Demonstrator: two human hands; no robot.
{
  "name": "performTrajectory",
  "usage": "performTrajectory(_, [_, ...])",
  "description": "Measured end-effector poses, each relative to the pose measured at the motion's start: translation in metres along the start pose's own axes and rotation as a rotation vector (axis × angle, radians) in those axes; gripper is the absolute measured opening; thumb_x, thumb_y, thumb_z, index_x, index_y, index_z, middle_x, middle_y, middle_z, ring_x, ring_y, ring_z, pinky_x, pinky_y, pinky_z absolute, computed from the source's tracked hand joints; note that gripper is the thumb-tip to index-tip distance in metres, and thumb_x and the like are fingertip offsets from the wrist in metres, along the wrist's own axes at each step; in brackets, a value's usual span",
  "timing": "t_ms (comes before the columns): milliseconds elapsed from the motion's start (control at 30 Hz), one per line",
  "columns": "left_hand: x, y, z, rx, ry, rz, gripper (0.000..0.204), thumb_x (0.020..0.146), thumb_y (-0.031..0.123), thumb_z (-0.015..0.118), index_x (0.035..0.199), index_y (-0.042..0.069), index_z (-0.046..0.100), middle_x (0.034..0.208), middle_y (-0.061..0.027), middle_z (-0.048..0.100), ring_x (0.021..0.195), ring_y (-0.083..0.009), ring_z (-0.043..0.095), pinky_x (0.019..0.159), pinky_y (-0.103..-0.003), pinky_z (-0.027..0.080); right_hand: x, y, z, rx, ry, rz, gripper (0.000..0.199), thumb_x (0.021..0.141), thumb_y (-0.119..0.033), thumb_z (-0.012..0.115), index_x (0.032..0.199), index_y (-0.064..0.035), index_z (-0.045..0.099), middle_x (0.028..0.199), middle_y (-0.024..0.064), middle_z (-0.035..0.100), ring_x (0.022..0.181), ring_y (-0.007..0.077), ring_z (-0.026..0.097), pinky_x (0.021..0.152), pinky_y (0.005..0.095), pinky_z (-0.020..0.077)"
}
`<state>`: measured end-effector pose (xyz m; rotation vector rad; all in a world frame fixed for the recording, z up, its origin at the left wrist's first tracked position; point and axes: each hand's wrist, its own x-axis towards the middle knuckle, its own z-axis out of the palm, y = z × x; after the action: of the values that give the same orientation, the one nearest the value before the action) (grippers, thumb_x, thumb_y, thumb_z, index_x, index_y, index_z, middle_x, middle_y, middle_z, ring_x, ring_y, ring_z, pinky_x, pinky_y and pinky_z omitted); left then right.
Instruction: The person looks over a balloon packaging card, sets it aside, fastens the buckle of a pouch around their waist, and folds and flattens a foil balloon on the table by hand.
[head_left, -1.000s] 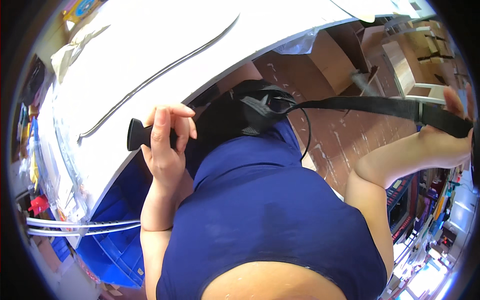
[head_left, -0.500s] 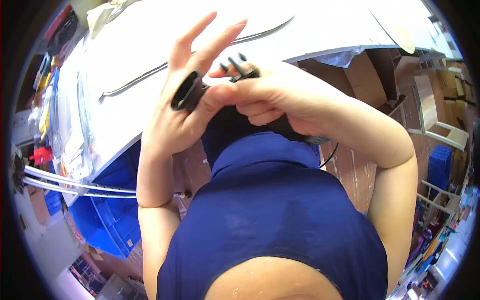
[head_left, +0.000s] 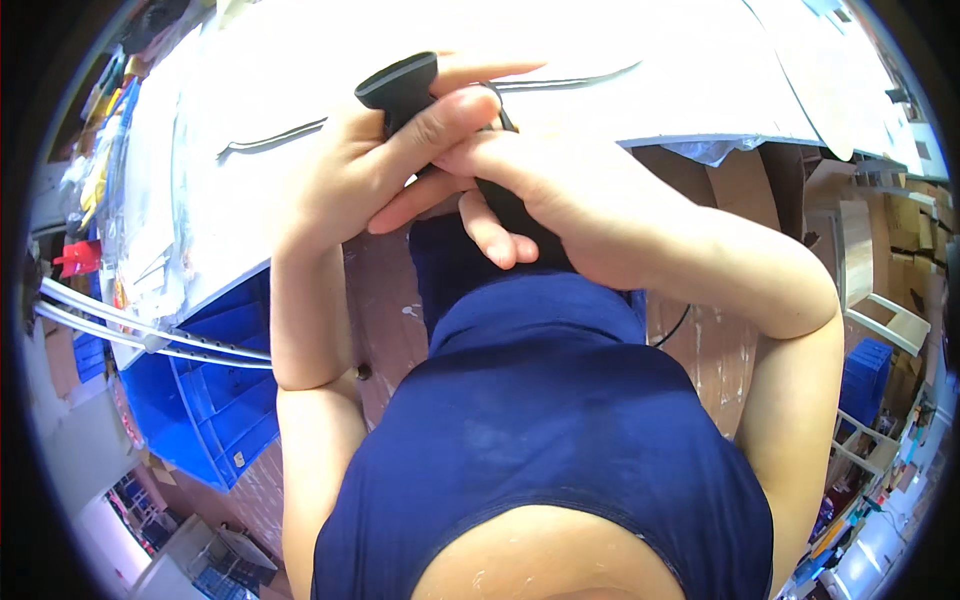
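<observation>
Holds a black flared piece (head_left: 398, 82) in the left hand (head_left: 350, 180), with its wide end toward the far left, over the near part of the white table (head_left: 270, 80). Pinches that piece between thumb and fingers, with one finger stretched out to the right along the far side. Brings the right hand (head_left: 590, 190) in from the right, touching the left at the thumb, with lower fingers loosely bent and pointing near. Shows a black strap (head_left: 515, 212) just beside the right palm, running toward the lap, and a narrow dark part (head_left: 503, 108) just beyond the thumbs. Cannot tell the firmness of the right grip, nor any join between dark part and flared piece; hidden by fingers. Noted on the table, beyond the hands: a grey cord (head_left: 575, 84), lying left to right. Noted at left: plastic bags (head_left: 150, 215) along the table edge, white tubes (head_left: 150, 338), and, below, a blue crate (head_left: 205, 410) on the brown floor (head_left: 385, 300). Noted at right: cardboard (head_left: 745, 195) under the table, and, farther right, a second blue crate (head_left: 865, 380).
</observation>
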<state>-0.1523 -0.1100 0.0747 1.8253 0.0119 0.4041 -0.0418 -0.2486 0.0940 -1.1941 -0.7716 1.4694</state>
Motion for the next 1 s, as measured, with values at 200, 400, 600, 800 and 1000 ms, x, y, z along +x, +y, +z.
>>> performTrajectory(200, [-0.033, -0.027, -0.021, -0.031, 0.187, -0.041, 0.027, 0.088, 0.012, 0.069, 0.113, 0.000, 0.067, 0.099, -0.0049, 0.064, 0.088, -0.0127, 0.060, 0.080, -0.027, 0.049, 0.006, 0.010, 0.007, 0.090, 0.144, -0.041, 0.039, 0.099, -0.029, 0.045, 0.120, -0.0008, 0.062, 0.088, 0.0142, 0.071, 0.061, 0.0114, 0.062, 0.059, 0.0200, 0.0456])
performTrajectory(400, [-0.042, -0.027, -0.024, -0.144, 0.277, 0.019, 0.020, 0.087, 0.008, 0.068, 0.104, -0.003, 0.069, 0.108, -0.0087, 0.060, 0.099, -0.0160, 0.059, 0.087, -0.028, 0.046, 0.008, 0.004, 0.007, -0.018, -0.005, 0.033, 0.042, 0.098, -0.029, 0.046, 0.125, 0.0010, 0.056, 0.102, 0.0138, 0.071, 0.054, 0.0121, 0.058, 0.056, 0.0202, 0.0435])
performTrajectory(600, [-0.038, -0.057, -0.033, -0.474, 0.236, 0.090, 0.028, 0.089, 0.015, 0.068, 0.113, 0.002, 0.068, 0.131, -0.0168, 0.055, 0.114, -0.0223, 0.055, 0.102, -0.038, 0.039, 0.004, 0.004, 0.001, 0.377, 0.062, -0.066, 0.038, 0.099, -0.030, 0.046, 0.126, -0.0030, 0.046, 0.068, -0.0012, 0.045, 0.049, 0.0051, 0.033, 0.048, 0.0212, 0.0258])
performTrajectory(800, [-0.030, -0.058, -0.027, -0.461, 0.193, 0.126, 0.025, 0.088, 0.016, 0.068, 0.110, 0.002, 0.069, 0.138, -0.0182, 0.049, 0.125, -0.0243, 0.048, 0.104, -0.040, 0.037, 0.002, 0.015, 0.000, -0.457, -0.010, -0.352, 0.033, 0.102, -0.033, 0.041, 0.100, -0.0055, 0.058, 0.086, 0.0044, 0.056, 0.085, 0.0135, 0.050, 0.081, 0.0281, 0.0384])
performTrajectory(1000, [-0.021, -0.052, -0.038, -0.319, -0.044, 0.142, 0.025, 0.087, 0.017, 0.068, 0.107, 0.001, 0.070, 0.146, -0.0200, 0.039, 0.122, -0.0250, 0.052, 0.101, -0.039, 0.041, 0.018, -0.008, -0.009, -0.534, -0.434, -0.215, 0.038, 0.102, -0.035, 0.042, 0.103, -0.0068, 0.068, 0.104, 0.0058, 0.063, 0.110, 0.0166, 0.051, 0.102, 0.0313, 0.0331])
